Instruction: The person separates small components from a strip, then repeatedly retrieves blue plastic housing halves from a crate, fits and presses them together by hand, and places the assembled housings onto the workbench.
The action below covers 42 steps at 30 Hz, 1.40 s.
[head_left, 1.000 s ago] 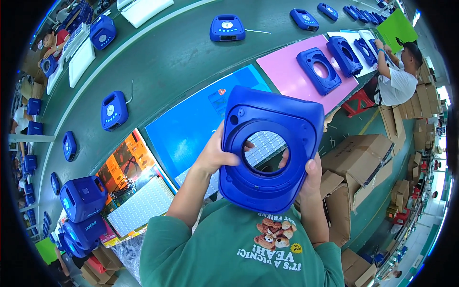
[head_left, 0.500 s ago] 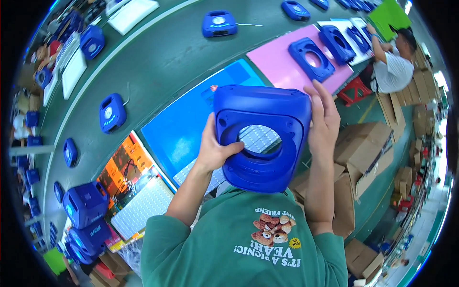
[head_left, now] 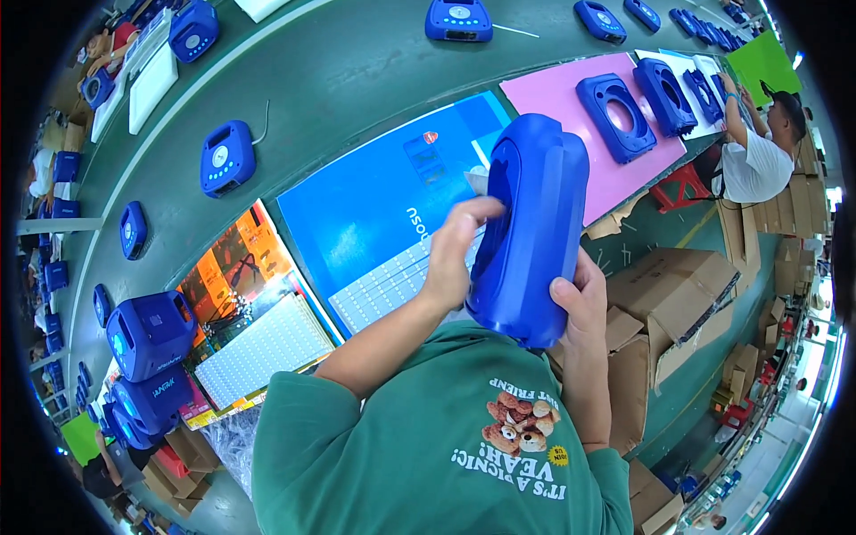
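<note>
Head view, the only camera: a blue housing (head_left: 539,241) is held up in front of the person's green shirt (head_left: 419,419), tilted on its edge, with its ribbed side wall toward the camera and its recessed face turned left. The right hand (head_left: 584,303) has it by the lower right side, the thumb pressed flat on the wall and the fingers going out of sight behind. The left hand (head_left: 456,250) is half curled, 1 bent finger meeting the rim of the recessed face; whether it bears any weight I cannot tell. Past the housing lie a blue sheet (head_left: 348,223), white dotted strips (head_left: 383,294) and a pink sheet (head_left: 535,94) with 1 similar blue shell (head_left: 635,147) resting on it. Cardboard boxes (head_left: 682,285) stand to the right. In my judgement the chief risk is a slip: the wall looks smooth, and if the left hand only touches the rim, the right grip alone would carry the load, so the housing could twist about that thumb and drop toward the boxes. A wide swing to the left might also knock the strips askew, and a finger hooked inside the recess could catch if the housing turned sharply.
</note>
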Available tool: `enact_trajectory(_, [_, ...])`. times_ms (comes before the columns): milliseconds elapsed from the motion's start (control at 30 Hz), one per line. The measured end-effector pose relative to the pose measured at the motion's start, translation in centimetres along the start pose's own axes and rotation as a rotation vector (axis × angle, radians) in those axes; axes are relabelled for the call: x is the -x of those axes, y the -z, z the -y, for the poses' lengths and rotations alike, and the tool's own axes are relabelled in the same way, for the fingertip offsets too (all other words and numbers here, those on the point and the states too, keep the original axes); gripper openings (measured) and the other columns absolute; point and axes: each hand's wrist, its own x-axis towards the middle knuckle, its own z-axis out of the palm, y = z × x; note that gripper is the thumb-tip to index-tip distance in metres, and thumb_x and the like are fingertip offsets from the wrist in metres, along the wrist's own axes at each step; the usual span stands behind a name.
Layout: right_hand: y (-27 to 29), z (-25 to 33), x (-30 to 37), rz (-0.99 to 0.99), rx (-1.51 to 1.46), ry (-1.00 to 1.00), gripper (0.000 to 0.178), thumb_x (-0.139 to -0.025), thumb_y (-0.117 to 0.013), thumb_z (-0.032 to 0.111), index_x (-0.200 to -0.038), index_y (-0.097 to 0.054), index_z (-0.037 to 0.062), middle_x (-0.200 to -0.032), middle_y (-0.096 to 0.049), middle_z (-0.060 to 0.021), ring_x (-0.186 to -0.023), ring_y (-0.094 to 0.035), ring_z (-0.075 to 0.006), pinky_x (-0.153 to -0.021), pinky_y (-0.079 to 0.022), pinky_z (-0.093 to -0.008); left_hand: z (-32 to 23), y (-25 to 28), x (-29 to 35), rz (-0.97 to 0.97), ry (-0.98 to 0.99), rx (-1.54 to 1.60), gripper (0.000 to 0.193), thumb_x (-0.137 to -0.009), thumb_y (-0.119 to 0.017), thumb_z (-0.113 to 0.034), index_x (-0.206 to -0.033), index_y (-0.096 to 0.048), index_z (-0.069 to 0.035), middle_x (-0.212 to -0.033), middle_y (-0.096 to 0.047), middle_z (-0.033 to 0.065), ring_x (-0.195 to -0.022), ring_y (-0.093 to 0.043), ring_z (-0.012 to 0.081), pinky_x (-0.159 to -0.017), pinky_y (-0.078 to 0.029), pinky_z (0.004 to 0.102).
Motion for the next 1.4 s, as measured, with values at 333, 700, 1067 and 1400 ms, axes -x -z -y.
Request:
enact_trajectory(333, [-1.4, 0.1, 0.9, -0.062, 0.378, 0.116, 0.043, -0.096, -0.046, 0.029, -0.12, -0.053, -0.0063, -0.101, -0.063, -0.0098, -0.088, -0.057, -0.011, -0.078, -0.045, -0.0243, -5.0, -0.5, 0.4, 0.541, 0.542, 0.386, 0.05, -0.093, -0.049, -0.031, -0.129, -0.043, 0.003, -0.117, -0.057, 0.0129, -0.103, -0.057, 0.0183, -0.09, -0.045, 0.0314])
enact_trajectory(700, [-2.8, -0.1, 1.3, 0.05, 0.83, 0.353, 0.044, -0.09, -0.055, 0.024, -0.125, -0.051, -0.0031, -0.105, -0.061, -0.0204, -0.089, -0.061, -0.0309, -0.082, -0.046, -0.0342, -6.7, -0.4, 0.5, 0.413, 0.372, 0.13, 0.054, -0.069, -0.08, -0.019, -0.114, -0.056, 0.001, -0.101, -0.063, 0.0087, -0.09, -0.061, 0.0153, -0.082, -0.049, 0.0306])
enact_trajectory(1067, [3.6, 0.1, -0.5, -0.329, 0.671, 0.414, 0.069, -0.079, -0.066, 0.029, -0.134, -0.039, -0.0029, -0.128, -0.049, -0.0169, -0.118, -0.047, -0.0279, -0.101, -0.034, -0.0394, -4.3, 0.9, 0.0, 0.519, 0.481, 0.54, 0.072, -0.066, -0.077, -0.027, -0.122, -0.045, 0.006, -0.095, -0.063, 0.0226, -0.079, -0.066, 0.0291, -0.075, -0.055, 0.0405])
enact_trajectory(1400, [4.3, -0.8, -0.3, -0.245, -0.163, -0.044, 0.073, -0.073, -0.068, 0.033, -0.131, -0.04, -0.002, -0.12, -0.054, -0.0173, -0.101, -0.057, -0.0227, -0.089, -0.045, -0.0346, -3.1, 0.8, -1.2, 0.459, 0.481, 0.489, 0.082, -0.067, -0.075, -0.042, -0.128, -0.041, 0.002, -0.103, -0.061, 0.0192, -0.086, -0.065, 0.0276, -0.078, -0.055, 0.038])
